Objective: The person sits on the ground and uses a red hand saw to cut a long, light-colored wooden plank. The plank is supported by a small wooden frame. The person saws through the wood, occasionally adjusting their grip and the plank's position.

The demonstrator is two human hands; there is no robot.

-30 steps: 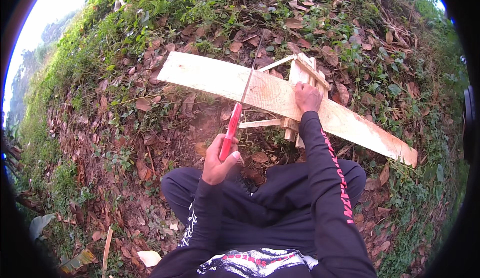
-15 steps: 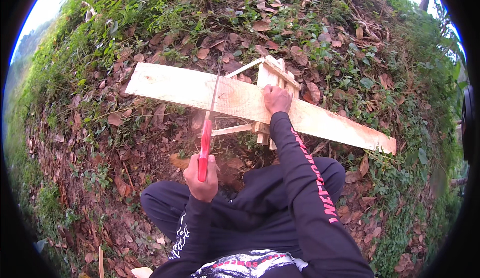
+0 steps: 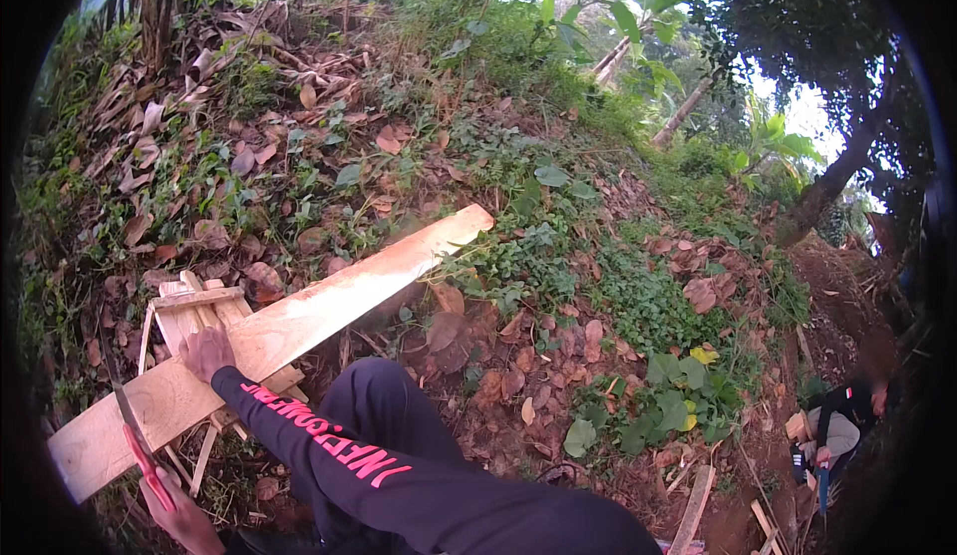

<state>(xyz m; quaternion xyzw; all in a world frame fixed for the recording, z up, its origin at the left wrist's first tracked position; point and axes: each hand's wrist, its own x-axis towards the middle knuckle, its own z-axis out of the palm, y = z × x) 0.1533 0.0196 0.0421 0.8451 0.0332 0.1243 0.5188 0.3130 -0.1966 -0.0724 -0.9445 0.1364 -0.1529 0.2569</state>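
A hand saw with a red handle is gripped in my left hand. Its thin blade lies across a long pale wooden board, near the board's lower-left end. My right hand presses down on the board where it crosses a small wooden stand and is closed around the far edge. Part of its fingers is hidden. The board slants from lower left up to the right, its far end among the weeds.
A leafy slope with dry leaves and green plants surrounds me. At the lower right another person holds a blue tool. Loose wood strips lie near the bottom edge. Leaning tree trunks stand farther back.
My view has swung to the right, so board, stand and hands now sit at the lower left and another person shows. The saw stays on the board; my right hand still holds it.
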